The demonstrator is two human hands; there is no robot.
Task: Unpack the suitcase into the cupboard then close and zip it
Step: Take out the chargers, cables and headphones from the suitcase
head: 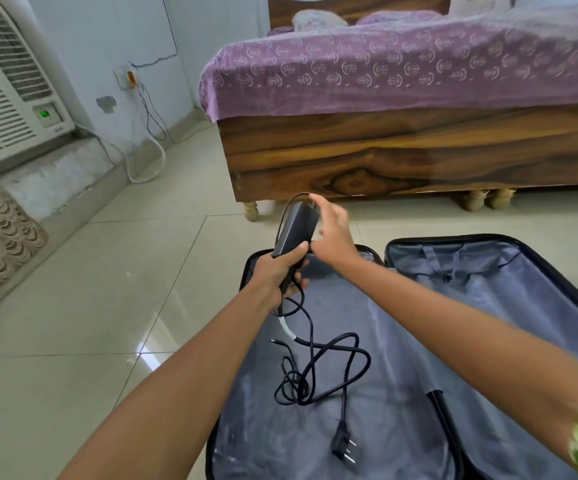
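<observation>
A black power adapter [294, 225] is held upright in the air above the far left corner of the open suitcase [481, 271], which lies flat on the tiled floor [107, 306] with both grey-lined halves showing. The left hand [278, 271] is closed around the adapter's lower end, thumb across its front face and fingers curled behind. The right hand [332, 233] sits just to the adapter's right, fingers loosely spread and half open, its fingertips at or touching the adapter's upper edge and side; whether it truly grips the brick cannot be told. From the adapter's top a thin lead [289, 206] arcs over and down its left side. Below the left hand the black cable [318, 362] hangs down in loose tangled loops over the suitcase's left half, with a white band on one stretch and a small barrel tip sticking out to the left; its plug [342, 443] dangles low over the lining nearest the person. Nothing else shows in the suitcase's lining apart from a dark bar near the hinge between the halves. Beyond the suitcase stands a wooden bed [401, 161] with a purple patterned sheet [384, 74]. Far left of the suitcase a white air-conditioner unit [6, 98] sits against the wall.
</observation>
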